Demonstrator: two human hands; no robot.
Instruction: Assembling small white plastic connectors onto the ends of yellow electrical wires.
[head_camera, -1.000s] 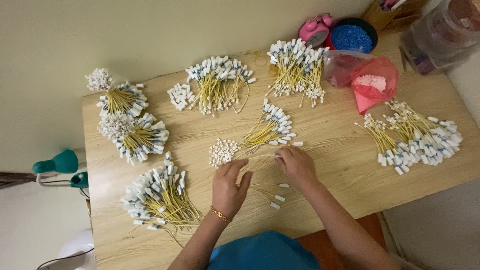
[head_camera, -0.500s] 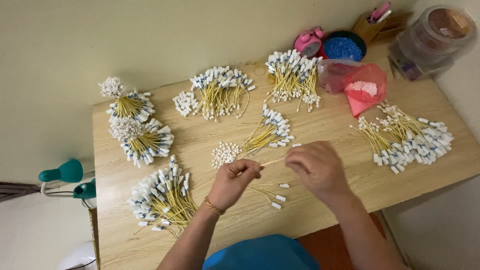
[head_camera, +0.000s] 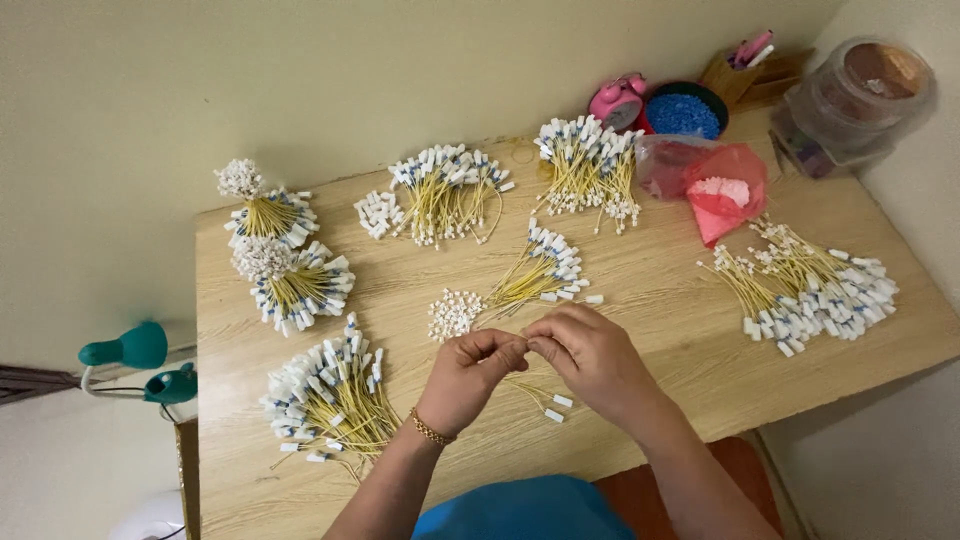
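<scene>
Hands meet over the near middle of the light wooden table (head_camera: 650, 290): left hand (head_camera: 470, 375) and right hand (head_camera: 590, 355) touch at the fingertips, fingers pinched together on a thin yellow wire piece (head_camera: 522, 347) between them. Loose yellow wires with white end caps (head_camera: 545, 400) lie just below; small pile of white plastic caps (head_camera: 453, 313) sits just left, fanned bundle of capped yellow wires (head_camera: 540, 270) beyond.
</scene>
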